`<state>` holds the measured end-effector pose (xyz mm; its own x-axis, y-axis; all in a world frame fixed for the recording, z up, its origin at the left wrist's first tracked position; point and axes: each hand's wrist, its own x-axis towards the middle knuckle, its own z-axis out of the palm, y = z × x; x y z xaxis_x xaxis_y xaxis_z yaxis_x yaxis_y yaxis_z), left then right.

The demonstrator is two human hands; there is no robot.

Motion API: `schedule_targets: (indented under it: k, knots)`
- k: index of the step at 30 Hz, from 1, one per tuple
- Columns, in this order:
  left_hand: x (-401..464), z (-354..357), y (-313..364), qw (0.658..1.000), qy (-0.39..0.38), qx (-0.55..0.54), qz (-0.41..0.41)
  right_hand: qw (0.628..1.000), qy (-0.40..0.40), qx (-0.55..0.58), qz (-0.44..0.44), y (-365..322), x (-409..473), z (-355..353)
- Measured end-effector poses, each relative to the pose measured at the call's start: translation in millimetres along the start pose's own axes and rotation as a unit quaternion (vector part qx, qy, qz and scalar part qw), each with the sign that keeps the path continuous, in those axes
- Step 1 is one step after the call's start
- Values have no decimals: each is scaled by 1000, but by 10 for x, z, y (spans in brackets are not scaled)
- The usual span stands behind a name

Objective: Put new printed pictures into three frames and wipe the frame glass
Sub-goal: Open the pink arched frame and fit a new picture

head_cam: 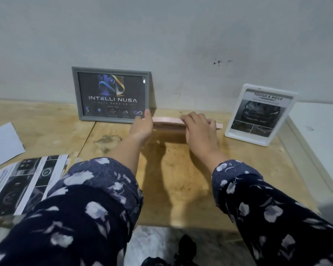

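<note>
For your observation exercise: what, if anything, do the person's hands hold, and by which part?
Both hands hold the pink frame: the left hand at its left end, the right hand with fingers curled over its top edge.

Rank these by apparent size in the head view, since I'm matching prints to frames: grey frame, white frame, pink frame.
1. grey frame
2. white frame, somewhat smaller
3. pink frame: unsure, seen nearly edge-on and partly hidden by both hands.

Dim, flat indoor light. Soft arm shadows fall near on the table. Edges bend and blur slightly.
</note>
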<state>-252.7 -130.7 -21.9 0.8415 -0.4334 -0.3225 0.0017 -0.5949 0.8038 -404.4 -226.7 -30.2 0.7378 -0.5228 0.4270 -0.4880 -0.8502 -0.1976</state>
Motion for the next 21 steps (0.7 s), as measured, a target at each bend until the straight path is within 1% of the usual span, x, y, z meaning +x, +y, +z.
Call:
schedule_targets:
  k: [5, 9, 14, 17, 19, 20, 21]
  knots:
    - [-167, -16, -455, 997, -32, 47, -54, 998, -26, -31, -48, -146, -512, 72]
    - [-218, 5, -738, 993, -33, 113, -26, 996, -60, -32, -55, -218, -818, 195]
    - [-215, 26, -974, 979, -43, 201, -18, 988, -140, -27, -60, -228, -1119, 496]
    - [-217, 7, -1067, 966, -45, 253, -10, 976, -205, 4, -70, -221, -1164, 630]
    - [-214, -12, -1113, 957, -54, 284, 1, 967, -244, 54, -58, -219, -1162, 654]
    - [-226, -20, -1120, 952, -59, 300, 6, 965, -244, 87, -32, -212, -1162, 641]
    - [-239, -25, -1126, 945, -61, 321, 12, 967, -226, 117, 2, -199, -1154, 618]
